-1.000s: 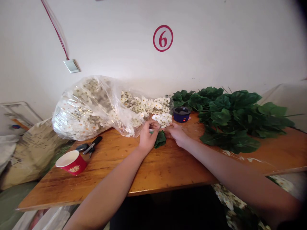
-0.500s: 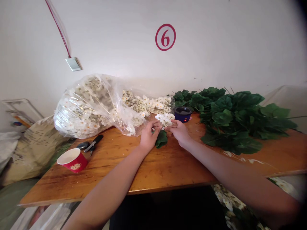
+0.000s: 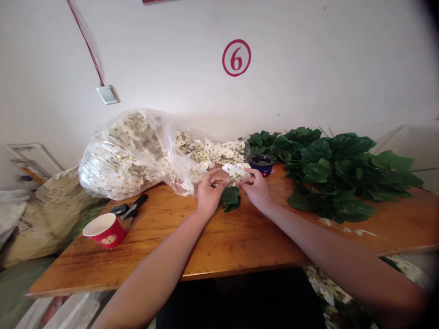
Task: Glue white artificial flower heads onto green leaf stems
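Press lightly: the left hand's (image 3: 210, 194) fingers (image 3: 223, 184) seemingly pinch the green leaf (image 3: 230, 197), the right hand's (image 3: 256, 188) the white sprig (image 3: 236, 170).

Along the wall (image 3: 171, 59) I see the table (image 3: 240, 242), with a flower-filled bag (image 3: 116, 160) on its left and a leaf heap (image 3: 343, 171) on its right. A pot (image 3: 259, 169) sits between these 2, just behind the right hand (image 3: 257, 189). Between it and the left hand (image 3: 209, 193) are a flower sprig (image 3: 236, 170) and, before it, a leaf cluster (image 3: 230, 198). Before the bag stands a cup (image 3: 111, 233), small items (image 3: 129, 210) behind it.
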Motion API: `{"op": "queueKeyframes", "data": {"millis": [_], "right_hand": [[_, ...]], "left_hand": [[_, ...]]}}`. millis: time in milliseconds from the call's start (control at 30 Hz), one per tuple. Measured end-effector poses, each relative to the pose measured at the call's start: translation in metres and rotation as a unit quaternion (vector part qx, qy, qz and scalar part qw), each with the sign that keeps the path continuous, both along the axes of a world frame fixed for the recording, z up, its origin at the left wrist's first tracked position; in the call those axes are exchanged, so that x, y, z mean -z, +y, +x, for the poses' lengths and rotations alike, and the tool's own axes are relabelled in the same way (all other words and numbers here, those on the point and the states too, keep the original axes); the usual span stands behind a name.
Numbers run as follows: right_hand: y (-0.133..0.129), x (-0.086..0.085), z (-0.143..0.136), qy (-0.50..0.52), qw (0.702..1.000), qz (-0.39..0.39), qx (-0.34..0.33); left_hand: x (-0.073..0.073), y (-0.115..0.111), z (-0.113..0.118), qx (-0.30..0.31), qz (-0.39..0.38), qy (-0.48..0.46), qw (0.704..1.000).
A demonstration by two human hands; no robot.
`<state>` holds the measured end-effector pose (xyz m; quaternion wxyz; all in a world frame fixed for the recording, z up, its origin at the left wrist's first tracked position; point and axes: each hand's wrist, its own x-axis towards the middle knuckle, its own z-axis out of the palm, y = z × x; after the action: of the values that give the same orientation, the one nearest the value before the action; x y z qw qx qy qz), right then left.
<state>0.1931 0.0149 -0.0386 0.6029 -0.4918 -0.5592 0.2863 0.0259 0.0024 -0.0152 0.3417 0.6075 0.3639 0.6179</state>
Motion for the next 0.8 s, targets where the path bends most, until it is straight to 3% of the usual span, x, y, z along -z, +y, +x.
{"op": "queueKeyframes", "data": {"millis": [133,233,400,600,800], "right_hand": [[-0.006,-0.003,-0.001,-0.063,0.997,0.037,0.006],[-0.01,-0.005,-0.004,-0.075,0.996,0.045,-0.031],[-0.011,-0.005,-0.007,-0.031,0.995,0.029,-0.088],[-0.002,0.001,-0.004,-0.015,0.998,-0.008,-0.055],[0.001,-0.001,-0.002,0.068,0.995,-0.056,-0.054]], "left_hand": [[-0.004,-0.003,0.002,0.024,-0.011,-0.053,0.998],[-0.003,-0.005,0.002,0.026,-0.012,-0.029,0.999],[0.004,-0.004,0.002,0.031,0.003,0.03,0.999],[0.008,-0.005,0.004,0.014,-0.012,0.101,0.995],[0.016,-0.003,0.005,0.014,-0.017,0.109,0.994]]}}
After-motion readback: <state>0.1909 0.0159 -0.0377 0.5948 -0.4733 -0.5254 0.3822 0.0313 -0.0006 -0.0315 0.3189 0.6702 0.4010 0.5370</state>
